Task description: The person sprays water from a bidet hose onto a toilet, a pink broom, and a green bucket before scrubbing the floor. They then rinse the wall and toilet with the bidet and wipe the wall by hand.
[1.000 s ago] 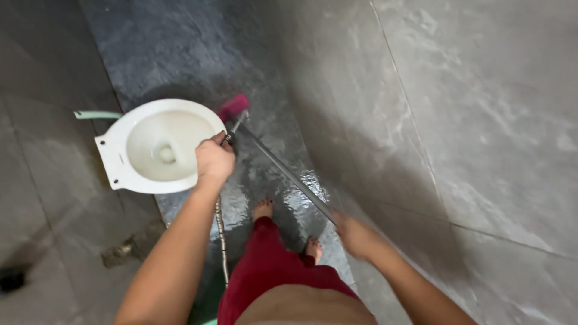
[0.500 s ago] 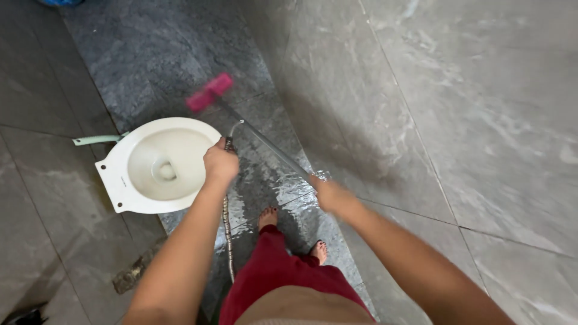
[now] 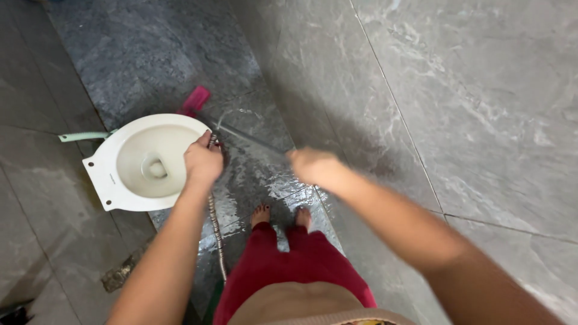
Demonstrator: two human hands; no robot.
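My left hand (image 3: 203, 161) grips a hand sprayer on a ribbed metal hose (image 3: 215, 232) beside the white toilet bowl (image 3: 111, 174); water sprays from its nozzle onto the wet dark floor. My right hand (image 3: 313, 167), blurred, is closed around the grey handle (image 3: 247, 136) of a floor brush. The brush's pink head (image 3: 195, 100) rests on the floor just past the bowl's rim, near the wall.
A grey marble-look wall (image 3: 451, 102) runs along the right. The wet floor tiles (image 3: 265, 174) shine with water. My bare feet (image 3: 280, 215) and red trousers stand below the hands. A pale green pipe (image 3: 81, 136) leaves the bowl at the left.
My right hand moved left and up along the handle, and the pink brush head slid back toward the toilet rim. The left hand with the sprayer shifted slightly left.
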